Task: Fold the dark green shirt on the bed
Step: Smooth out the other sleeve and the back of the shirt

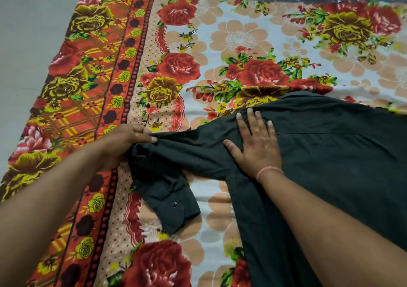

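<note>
The dark green shirt [330, 154] lies spread on the bed at the right, its body reaching the lower right edge of view. One long sleeve stretches left, bends, and ends in a cuff with a snap button [175, 204]. My left hand [125, 141] pinches the sleeve fabric at its bend. My right hand [255, 141] lies flat, fingers spread, pressing on the shoulder where the sleeve joins the body. A thin orange band circles my right wrist.
The bed carries a floral sheet [242, 44] with red and yellow roses and an orange plaid border on the left. A pale floor [26, 55] runs along the bed's left side. A wall stands beyond the far edge.
</note>
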